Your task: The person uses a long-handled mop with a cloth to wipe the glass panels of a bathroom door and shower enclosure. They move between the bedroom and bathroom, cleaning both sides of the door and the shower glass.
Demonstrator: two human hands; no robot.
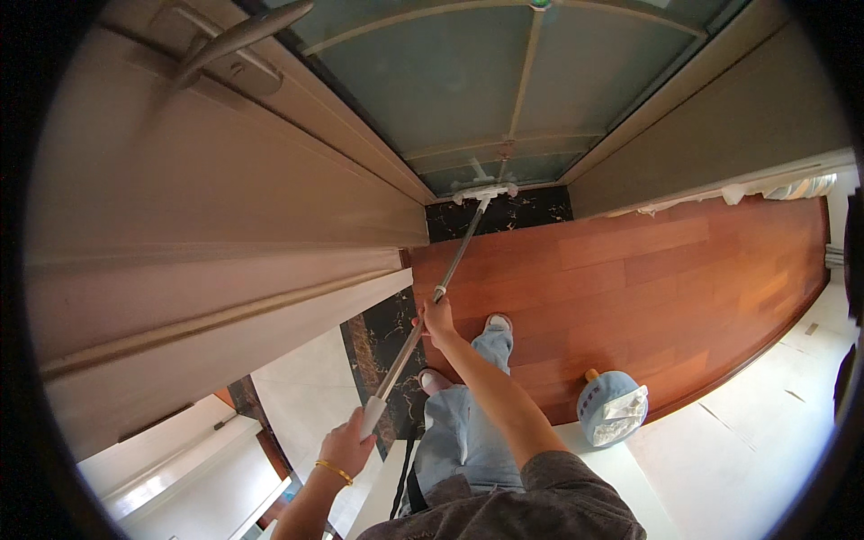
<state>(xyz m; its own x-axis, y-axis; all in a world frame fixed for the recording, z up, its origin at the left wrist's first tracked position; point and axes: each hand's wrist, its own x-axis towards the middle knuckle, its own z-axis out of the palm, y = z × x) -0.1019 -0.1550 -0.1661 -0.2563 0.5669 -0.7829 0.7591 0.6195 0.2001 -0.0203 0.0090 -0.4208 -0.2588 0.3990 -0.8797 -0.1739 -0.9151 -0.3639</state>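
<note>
A long-handled flat mop or window cleaner slants away from me, and both of my hands are on its metal pole (461, 255). My left hand (347, 442), with a gold bracelet at the wrist, grips the white handle sleeve (373, 416) at the near end. Farther up, my right hand (437, 322) is closed around the pole just below a white collar (439, 291). The white head (484, 194) is at the bottom of a frosted glass panel (459, 81), whose lower part shows its reflection. Whether the head touches the glass or the sill cannot be told.
A door with a metal lever handle (233, 50) stands on the left. Black marble (533, 209) edges the reddish wooden floor (607, 270). A blue round container (601, 398) with crumpled white packaging is to my right. My slippered feet stand between the black strip and the wood.
</note>
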